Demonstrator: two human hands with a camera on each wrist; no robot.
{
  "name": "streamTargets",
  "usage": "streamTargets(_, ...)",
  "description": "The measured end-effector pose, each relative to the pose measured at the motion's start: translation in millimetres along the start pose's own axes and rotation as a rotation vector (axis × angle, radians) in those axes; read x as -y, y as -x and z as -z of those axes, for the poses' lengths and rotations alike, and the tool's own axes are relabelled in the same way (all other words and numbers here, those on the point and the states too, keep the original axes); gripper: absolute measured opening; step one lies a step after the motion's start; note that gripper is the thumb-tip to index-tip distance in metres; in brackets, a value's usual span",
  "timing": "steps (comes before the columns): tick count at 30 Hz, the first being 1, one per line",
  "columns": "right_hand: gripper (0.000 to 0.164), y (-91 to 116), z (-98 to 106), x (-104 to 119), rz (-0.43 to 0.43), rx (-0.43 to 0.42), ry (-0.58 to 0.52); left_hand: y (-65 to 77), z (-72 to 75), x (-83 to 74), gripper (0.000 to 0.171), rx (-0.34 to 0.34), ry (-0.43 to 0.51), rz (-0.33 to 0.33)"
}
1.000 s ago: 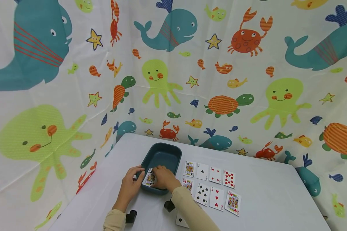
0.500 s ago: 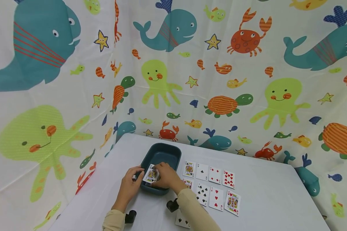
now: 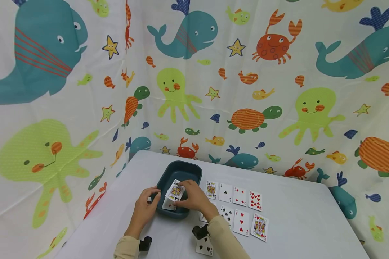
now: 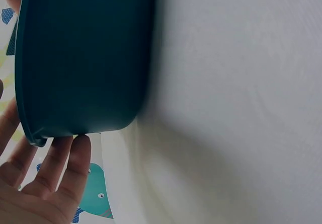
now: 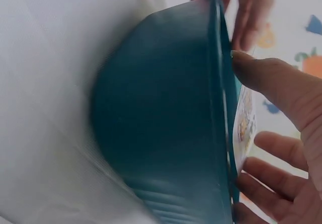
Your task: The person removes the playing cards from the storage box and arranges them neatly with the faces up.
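My right hand (image 3: 197, 198) pinches a black-suit face playing card (image 3: 175, 191) between thumb and fingers, tilted above the dark teal plastic bin (image 3: 176, 215). Beneath it, inside the bin, shows part of another card with a red diamond (image 3: 169, 205). In the right wrist view, the face card (image 5: 245, 121) stands near the rim of the bin (image 5: 156, 98), thumb and fingers around it. My left hand (image 3: 145, 209) holds the bin's left rim. In the left wrist view, fingertips (image 4: 80, 146) touch the outer wall of the bin (image 4: 85, 63).
Right of the bin, face-up cards lie in rows: a black-suit face card (image 3: 211, 190), a club (image 3: 226, 192), diamonds (image 3: 240, 196), hearts (image 3: 255, 200), three hearts (image 3: 241, 222), a red-suit king (image 3: 260, 227). A spade card (image 3: 204, 246) lies nearer, partly behind my right sleeve (image 3: 228, 237).
My right hand has lifted the face card from the bin and shifted slightly right, uncovering the diamond card below it. The left hand stays at the bin's rim.
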State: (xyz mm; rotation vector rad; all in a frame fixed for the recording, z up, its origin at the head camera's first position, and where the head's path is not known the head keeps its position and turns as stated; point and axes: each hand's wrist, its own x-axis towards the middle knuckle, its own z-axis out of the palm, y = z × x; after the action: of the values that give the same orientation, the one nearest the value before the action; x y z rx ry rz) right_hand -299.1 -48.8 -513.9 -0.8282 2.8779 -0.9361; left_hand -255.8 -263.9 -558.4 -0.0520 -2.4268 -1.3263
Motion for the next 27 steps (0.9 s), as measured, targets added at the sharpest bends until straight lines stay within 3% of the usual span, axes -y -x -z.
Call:
streamTargets(7,0.072,22.4,22.3,-17.4,-0.040,-0.056,-0.102,-4.8,-17.6,-8.9,0.021,-0.004,-0.014,-0.027)
streamTargets(18,0.072,32.3,26.1,-23.4,-0.061,-0.068,-0.109,5.7,-0.2,-6.1,0.026,-0.032,-0.085,0.076)
streamTargets(27,0.073,56.3,49.8,-40.1,-0.095,-0.145,-0.187,-3.3,-13.8,-12.7,0.027,0.005,-0.066,0.058)
